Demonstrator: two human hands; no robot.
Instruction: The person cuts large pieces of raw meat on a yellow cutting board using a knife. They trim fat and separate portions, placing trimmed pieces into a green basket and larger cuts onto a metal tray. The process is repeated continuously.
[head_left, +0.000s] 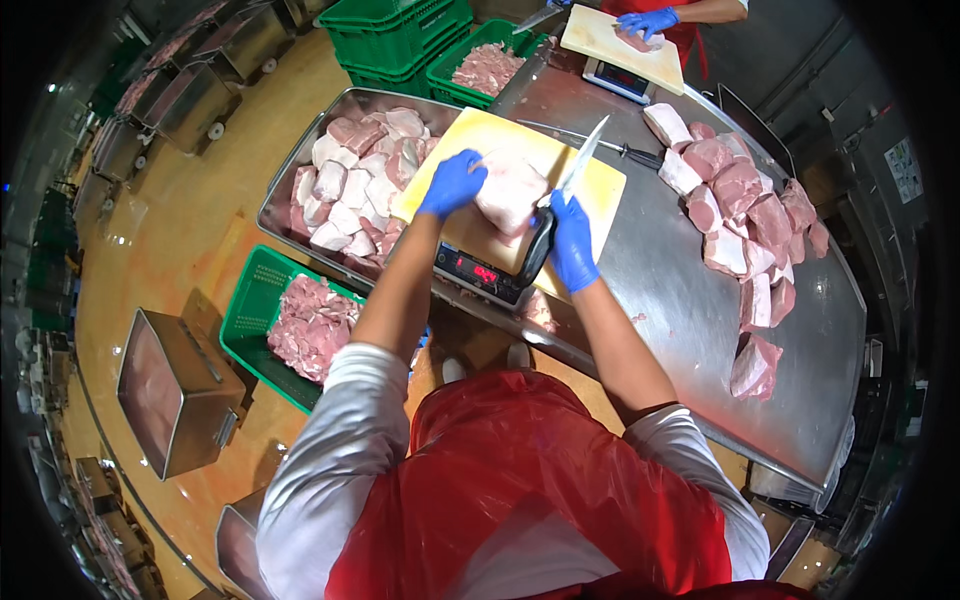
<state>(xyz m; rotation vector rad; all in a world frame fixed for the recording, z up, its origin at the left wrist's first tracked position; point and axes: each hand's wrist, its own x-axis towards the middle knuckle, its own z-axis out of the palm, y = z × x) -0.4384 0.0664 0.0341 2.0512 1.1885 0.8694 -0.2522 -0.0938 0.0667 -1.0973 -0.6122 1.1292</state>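
A pale chunk of raw meat (512, 195) rests on the yellow cutting board (600, 190), its fatty side facing up. My left hand (452, 183), in a blue glove, has its curled fingers gripping the meat's left edge. To the right of the chunk, my right hand (572, 242), also gloved in blue, is closed on a knife (540, 245) with a black handle. The blade points up and away, apart from the meat. Under the board's near side sits a scale (475, 272) with a lit red display.
A steel tub (280, 200) of meat chunks adjoins the board's left. Meat chunks (740, 190) are heaped on the steel table (680, 330) at right. A sharpening steel (640, 156) lies beyond the board. A green crate (240, 330) holds trimmings. Across the table, a co-worker's gloved hand (648, 22) touches meat.
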